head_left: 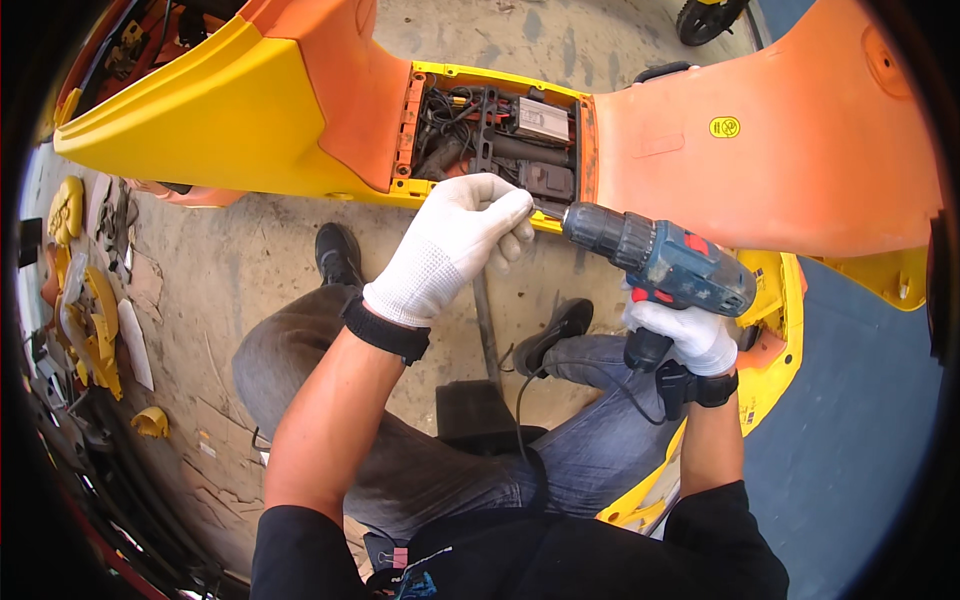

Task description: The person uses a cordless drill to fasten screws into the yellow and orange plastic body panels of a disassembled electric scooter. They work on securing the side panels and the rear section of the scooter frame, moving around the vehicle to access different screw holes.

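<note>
My right hand (685,332), in a white glove, grips a blue and black cordless drill (690,265) by its handle. The drill's chuck faces left, and a thin bit (550,211) sticks out of it. At the tip of that bit, my gloved left hand (470,225) pinches thumb and fingers together; whatever lies between them is too small or hidden to name. Just beyond both hands is an orange and yellow scooter body (350,110). Its open compartment (490,85) shows black wiring, a silver box (541,120) and dark modules.
Yellow scooter panels (775,300) lie beside my right arm. More loose yellow parts (90,310) and cardboard scraps are on the concrete floor at the left. A wheel (705,18) shows at the far right. A black cord (520,410) hangs across my lap.
</note>
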{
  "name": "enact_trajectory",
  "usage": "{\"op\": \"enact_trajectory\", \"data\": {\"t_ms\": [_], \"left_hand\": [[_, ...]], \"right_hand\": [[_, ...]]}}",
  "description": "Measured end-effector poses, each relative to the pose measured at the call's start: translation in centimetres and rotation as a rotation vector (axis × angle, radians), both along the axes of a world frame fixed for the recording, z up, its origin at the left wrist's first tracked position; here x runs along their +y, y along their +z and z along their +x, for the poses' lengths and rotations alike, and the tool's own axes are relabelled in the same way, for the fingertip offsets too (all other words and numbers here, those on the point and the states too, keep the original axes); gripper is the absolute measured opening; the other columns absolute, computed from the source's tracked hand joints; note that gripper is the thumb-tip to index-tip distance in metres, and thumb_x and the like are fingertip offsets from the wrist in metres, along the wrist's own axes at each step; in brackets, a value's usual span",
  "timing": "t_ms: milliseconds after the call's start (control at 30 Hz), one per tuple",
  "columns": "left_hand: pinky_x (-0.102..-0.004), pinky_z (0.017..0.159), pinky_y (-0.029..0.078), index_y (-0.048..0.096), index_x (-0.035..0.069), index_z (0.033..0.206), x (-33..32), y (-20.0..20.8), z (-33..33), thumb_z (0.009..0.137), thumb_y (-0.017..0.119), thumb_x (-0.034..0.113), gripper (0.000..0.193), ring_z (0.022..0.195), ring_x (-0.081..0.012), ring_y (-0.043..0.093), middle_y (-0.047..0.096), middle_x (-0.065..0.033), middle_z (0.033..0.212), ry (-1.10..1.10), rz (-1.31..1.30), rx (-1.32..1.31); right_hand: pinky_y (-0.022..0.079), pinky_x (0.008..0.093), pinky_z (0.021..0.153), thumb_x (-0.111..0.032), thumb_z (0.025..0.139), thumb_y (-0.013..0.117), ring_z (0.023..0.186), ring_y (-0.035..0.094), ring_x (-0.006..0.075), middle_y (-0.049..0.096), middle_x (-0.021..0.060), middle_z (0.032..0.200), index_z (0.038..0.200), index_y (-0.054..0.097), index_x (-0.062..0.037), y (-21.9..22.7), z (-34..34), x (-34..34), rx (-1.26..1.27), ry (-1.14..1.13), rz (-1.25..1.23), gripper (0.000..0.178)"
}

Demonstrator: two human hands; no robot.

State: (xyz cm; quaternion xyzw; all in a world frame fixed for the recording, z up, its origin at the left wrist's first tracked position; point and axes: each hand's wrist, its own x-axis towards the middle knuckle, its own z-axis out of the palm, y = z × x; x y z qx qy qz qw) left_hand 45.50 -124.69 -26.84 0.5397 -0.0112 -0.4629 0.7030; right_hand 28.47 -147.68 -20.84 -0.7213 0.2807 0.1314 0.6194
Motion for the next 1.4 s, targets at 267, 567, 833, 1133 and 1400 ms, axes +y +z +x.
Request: {"op": "enact_trajectory", "data": {"t_ms": [267,567,833,1133,1400], "left_hand": [[-0.0206,0.053,0.048,0.062,0.002,0.091,-0.3,-0.1,-0.6,0.099,0.058,0.022,0.022,0.059,-0.0052,0.056,0.063,-0.001,0.076,-0.093,0.0,-0.057],[-0.0206,0.055,0.049,0.062,0.002,0.093,-0.5,0.0,-1.2,0.099,0.059,0.021,0.02,0.06,-0.0058,0.057,0.063,-0.0022,0.077,-0.102,-0.064,-0.092],[-0.0246,0.061,0.053,0.062,-0.009,0.11,-0.8,0.4,-0.8,0.105,0.042,0.044,0.056,0.065,-0.0124,0.061,0.063,-0.0096,0.083,0.026,-0.11,0.077],[-0.0268,0.066,0.055,0.06,-0.008,0.106,-0.1,0.0,-0.8,0.101,0.051,0.03,0.039,0.07,-0.0158,0.063,0.065,-0.0126,0.088,0.152,-0.062,0.113],[-0.0261,0.063,0.052,0.061,-0.002,0.098,0.7,-0.8,-1.6,0.098,0.056,0.026,0.029,0.067,-0.0104,0.061,0.064,-0.005,0.081,-0.06,0.138,-0.149]], "right_hand": [[0.053,0.0311,0.078,-0.006,0.078,0.077,0.082,0.063,0.0134,0.067,0.0025,0.095,0.11,0.066,-0.0046,1.3,-1.0,0.2,-0.02,0.048,-0.179,0.035],[0.054,0.0318,0.073,-0.008,0.082,0.073,0.074,0.065,0.0178,0.066,0.0064,0.087,0.11,0.063,0.0,0.9,-2.5,0.9,0.049,-0.125,0.247,0.03],[0.052,0.0373,0.068,-0.017,0.077,0.074,0.065,0.06,0.0218,0.061,0.0098,0.072,0.106,0.058,0.0039,-0.3,-2.3,1.9,-0.006,-0.15,0.298,0.039],[0.052,0.0344,0.07,-0.016,0.082,0.068,0.068,0.06,0.0189,0.061,0.0071,0.074,0.111,0.057,0.0037,-0.5,2.4,1.2,-0.073,-0.082,0.306,0.036],[0.052,0.0299,0.068,-0.017,0.086,0.068,0.07,0.063,0.015,0.065,0.0052,0.081,0.103,0.064,-0.0011,-6.1,15.4,-0.6,-0.055,0.058,0.282,0.023]]}}
